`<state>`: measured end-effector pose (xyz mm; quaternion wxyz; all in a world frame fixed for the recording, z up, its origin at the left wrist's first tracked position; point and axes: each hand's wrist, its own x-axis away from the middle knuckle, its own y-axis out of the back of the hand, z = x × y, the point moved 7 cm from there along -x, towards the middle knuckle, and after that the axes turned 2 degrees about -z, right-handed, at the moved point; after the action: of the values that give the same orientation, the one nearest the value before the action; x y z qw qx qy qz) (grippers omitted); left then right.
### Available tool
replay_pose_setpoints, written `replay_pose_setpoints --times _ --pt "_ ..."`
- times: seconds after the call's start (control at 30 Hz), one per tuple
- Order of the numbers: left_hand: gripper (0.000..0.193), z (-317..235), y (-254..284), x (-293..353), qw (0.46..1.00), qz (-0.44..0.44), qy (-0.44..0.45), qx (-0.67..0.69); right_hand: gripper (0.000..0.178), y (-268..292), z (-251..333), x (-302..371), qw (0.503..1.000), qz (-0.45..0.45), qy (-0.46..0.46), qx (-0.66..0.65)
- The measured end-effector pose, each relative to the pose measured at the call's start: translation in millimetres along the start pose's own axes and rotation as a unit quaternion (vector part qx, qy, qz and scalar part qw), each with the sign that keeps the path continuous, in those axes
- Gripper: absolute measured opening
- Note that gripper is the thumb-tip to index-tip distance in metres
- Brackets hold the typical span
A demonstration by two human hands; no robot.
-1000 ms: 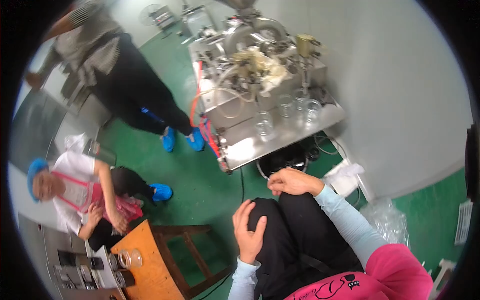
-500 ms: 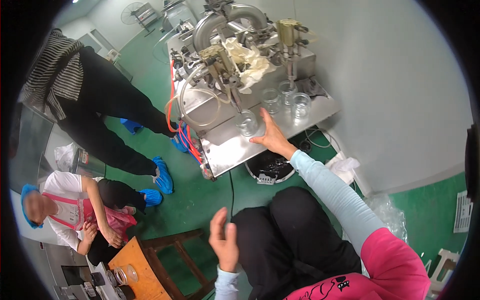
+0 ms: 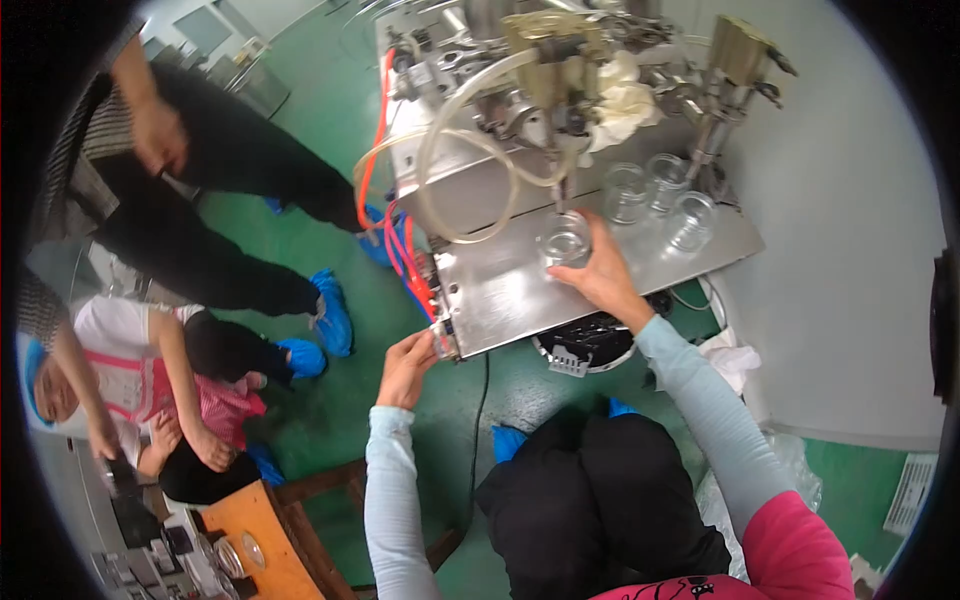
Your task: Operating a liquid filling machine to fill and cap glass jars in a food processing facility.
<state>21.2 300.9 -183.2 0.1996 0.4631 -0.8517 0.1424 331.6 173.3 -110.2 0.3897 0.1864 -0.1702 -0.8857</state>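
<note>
A clear glass jar [image 3: 566, 240] stands on the steel worktop [image 3: 500, 300] beneath the nozzle of the filling machine [image 3: 560, 90]. My right hand [image 3: 602, 268] curls round the jar's right side, with the thumb at its near side. Further right on the worktop stand three more clear glass jars [image 3: 690, 222]. My left hand [image 3: 404, 368] is at the front left corner of the machine, fingertips pinched at a small fitting [image 3: 442, 340] beside the red and blue hoses [image 3: 420, 290]. What exactly those fingers grip is partly hidden.
Under the worktop sits a round black-lined container [image 3: 590, 340]. One person [image 3: 240, 160] in dark trousers stands at the left; another person [image 3: 120, 370] in a pink apron sits below. An orange table [image 3: 260, 550] bears glass jars. A grey wall [image 3: 840, 250] bounds the right.
My left hand has gone up and forward to the machine's corner. My right hand has closed in on the jar under the nozzle. The view has shifted, and the standing person's hands have come into sight.
</note>
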Motion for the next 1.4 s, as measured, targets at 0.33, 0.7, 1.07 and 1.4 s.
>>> replay_pose_setpoints --times 0.33,0.7,1.07,1.4 --pt "0.029 16 -4 -21 0.998 0.050 0.015 0.041 0.089 2 -5 1 1.000 -0.012 0.008 0.022" --pt "0.026 20 -2 -37 0.993 0.067 0.011 0.096 0.088 6 -2 1 1.000 0.003 0.017 0.020" --pt "0.027 25 -7 -5 0.987 0.055 0.019 0.148 0.086 8 -2 2 1.000 0.002 0.017 0.016" --pt "0.037 65 -13 115 0.960 -0.023 -0.025 0.278 0.088 6 -1 0 1.000 0.013 -0.001 0.007"
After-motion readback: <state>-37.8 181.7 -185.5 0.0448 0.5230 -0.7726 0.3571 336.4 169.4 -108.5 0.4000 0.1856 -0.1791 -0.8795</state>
